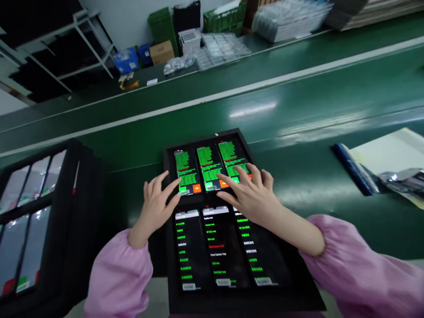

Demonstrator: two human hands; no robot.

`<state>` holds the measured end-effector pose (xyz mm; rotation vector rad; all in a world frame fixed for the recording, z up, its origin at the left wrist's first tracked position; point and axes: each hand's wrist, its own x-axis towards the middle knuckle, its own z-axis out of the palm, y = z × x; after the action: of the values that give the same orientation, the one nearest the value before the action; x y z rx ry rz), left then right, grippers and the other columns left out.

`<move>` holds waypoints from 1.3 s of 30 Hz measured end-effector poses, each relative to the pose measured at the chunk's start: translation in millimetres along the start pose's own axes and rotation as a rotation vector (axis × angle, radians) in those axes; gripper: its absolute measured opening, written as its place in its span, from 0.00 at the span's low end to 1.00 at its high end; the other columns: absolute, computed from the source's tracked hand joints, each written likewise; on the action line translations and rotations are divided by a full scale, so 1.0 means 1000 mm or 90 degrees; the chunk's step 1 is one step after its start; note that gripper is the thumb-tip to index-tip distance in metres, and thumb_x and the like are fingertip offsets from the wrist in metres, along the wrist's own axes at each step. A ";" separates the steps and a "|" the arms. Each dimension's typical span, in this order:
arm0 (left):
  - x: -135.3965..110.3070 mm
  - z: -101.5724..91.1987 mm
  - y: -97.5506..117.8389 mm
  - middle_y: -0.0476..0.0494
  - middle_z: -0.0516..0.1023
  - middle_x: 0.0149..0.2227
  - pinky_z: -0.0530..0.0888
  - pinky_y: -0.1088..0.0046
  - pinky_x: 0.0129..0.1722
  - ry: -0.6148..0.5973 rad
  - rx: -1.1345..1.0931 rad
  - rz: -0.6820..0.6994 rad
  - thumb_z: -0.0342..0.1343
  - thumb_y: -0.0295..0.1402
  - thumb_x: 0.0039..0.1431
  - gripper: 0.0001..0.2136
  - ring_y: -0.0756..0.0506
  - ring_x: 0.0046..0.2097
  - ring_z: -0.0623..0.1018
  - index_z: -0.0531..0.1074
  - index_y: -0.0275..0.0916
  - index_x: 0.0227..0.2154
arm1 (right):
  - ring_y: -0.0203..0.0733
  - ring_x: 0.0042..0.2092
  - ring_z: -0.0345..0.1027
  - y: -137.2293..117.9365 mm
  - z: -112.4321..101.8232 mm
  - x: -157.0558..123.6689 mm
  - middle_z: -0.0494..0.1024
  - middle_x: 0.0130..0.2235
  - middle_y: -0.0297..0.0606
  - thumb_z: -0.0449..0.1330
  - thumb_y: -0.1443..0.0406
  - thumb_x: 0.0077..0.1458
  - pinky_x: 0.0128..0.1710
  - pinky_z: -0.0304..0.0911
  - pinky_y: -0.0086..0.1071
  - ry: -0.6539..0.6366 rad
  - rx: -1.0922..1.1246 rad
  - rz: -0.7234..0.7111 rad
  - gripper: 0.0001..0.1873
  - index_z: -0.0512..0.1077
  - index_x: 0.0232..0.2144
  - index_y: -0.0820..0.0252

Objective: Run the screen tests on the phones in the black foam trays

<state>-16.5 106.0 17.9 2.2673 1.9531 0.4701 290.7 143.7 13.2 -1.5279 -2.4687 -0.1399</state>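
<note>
Several lit smartphones lie in two rows in a black foam tray (245,304) in front of me. My left hand (158,204) is open, its fingertips at the lower left edge of the back-left smartphone (187,165), which shows green text with a green and an orange button. Over the back-middle smartphone (207,159) and back-right smartphone (228,152), my right hand (253,194) is spread open. Its fingers partly hide their buttons. Test lists in green, white and red fill the front-left smartphone (187,251), the front-middle smartphone (223,260) and the front-right smartphone (256,247), whose top the right hand covers.
Another black tray (74,176) with several pale-screened phones stands at the left. On the right of the green bench (298,172) lie a blue pen-like object (353,170) and paper (391,145). Beyond are a cardboard box (162,52), green crates (225,20) and stacked clear trays (223,46).
</note>
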 end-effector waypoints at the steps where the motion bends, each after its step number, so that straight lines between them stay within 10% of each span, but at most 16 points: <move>1: 0.016 0.003 0.001 0.37 0.62 0.72 0.52 0.24 0.69 0.001 -0.001 -0.004 0.48 0.45 0.75 0.19 0.29 0.72 0.62 0.73 0.55 0.63 | 0.72 0.67 0.56 0.001 0.006 0.013 0.71 0.64 0.51 0.52 0.44 0.71 0.60 0.56 0.70 -0.006 0.007 0.002 0.27 0.72 0.65 0.42; 5: 0.039 0.003 -0.002 0.33 0.65 0.71 0.57 0.26 0.68 0.031 -0.004 -0.038 0.46 0.43 0.76 0.20 0.29 0.71 0.64 0.73 0.48 0.63 | 0.75 0.68 0.54 0.007 0.013 0.044 0.74 0.60 0.51 0.49 0.46 0.73 0.58 0.54 0.75 0.000 0.033 -0.005 0.27 0.72 0.65 0.44; 11: -0.010 -0.009 -0.004 0.39 0.72 0.66 0.58 0.35 0.71 0.005 -0.027 0.086 0.48 0.38 0.76 0.18 0.38 0.66 0.71 0.71 0.52 0.64 | 0.63 0.68 0.58 -0.001 -0.002 0.022 0.71 0.67 0.42 0.54 0.49 0.73 0.60 0.57 0.60 0.009 0.127 -0.207 0.18 0.79 0.54 0.44; 15: -0.029 -0.004 0.002 0.40 0.67 0.71 0.54 0.26 0.69 -0.003 0.036 0.097 0.50 0.38 0.75 0.17 0.33 0.69 0.68 0.72 0.56 0.63 | 0.56 0.66 0.62 0.012 -0.007 0.004 0.74 0.65 0.41 0.55 0.50 0.73 0.62 0.54 0.56 0.072 0.136 -0.147 0.17 0.81 0.48 0.47; 20: -0.056 -0.002 0.005 0.41 0.74 0.64 0.69 0.50 0.68 0.068 -0.111 0.042 0.48 0.32 0.76 0.22 0.42 0.65 0.74 0.62 0.52 0.69 | 0.58 0.63 0.64 0.032 -0.017 -0.015 0.76 0.63 0.46 0.55 0.53 0.73 0.60 0.54 0.58 0.107 0.049 -0.050 0.17 0.82 0.45 0.49; 31: -0.184 -0.018 0.034 0.42 0.67 0.70 0.54 0.49 0.76 -0.077 0.016 0.212 0.56 0.30 0.70 0.25 0.40 0.70 0.67 0.68 0.50 0.68 | 0.63 0.64 0.62 -0.050 -0.049 -0.169 0.73 0.64 0.43 0.48 0.45 0.72 0.55 0.57 0.56 0.053 0.045 -0.061 0.26 0.69 0.66 0.34; 34: -0.179 -0.015 0.038 0.41 0.68 0.69 0.52 0.46 0.76 -0.054 0.019 0.195 0.56 0.30 0.70 0.25 0.40 0.69 0.67 0.67 0.51 0.68 | 0.67 0.67 0.60 -0.049 -0.049 -0.145 0.72 0.65 0.46 0.48 0.47 0.73 0.57 0.56 0.60 0.073 0.039 -0.048 0.25 0.72 0.64 0.35; 39: -0.159 -0.018 0.045 0.41 0.72 0.66 0.55 0.46 0.75 -0.002 0.010 0.192 0.56 0.30 0.70 0.24 0.40 0.66 0.70 0.68 0.50 0.67 | 0.66 0.68 0.57 -0.034 -0.025 -0.031 0.66 0.70 0.50 0.53 0.47 0.72 0.61 0.57 0.63 0.029 0.046 -0.049 0.25 0.71 0.66 0.41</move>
<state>1.0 -59.2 22.2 2.5823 1.6213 0.4812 277.6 96.2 31.5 -1.3867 -2.4691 -0.0976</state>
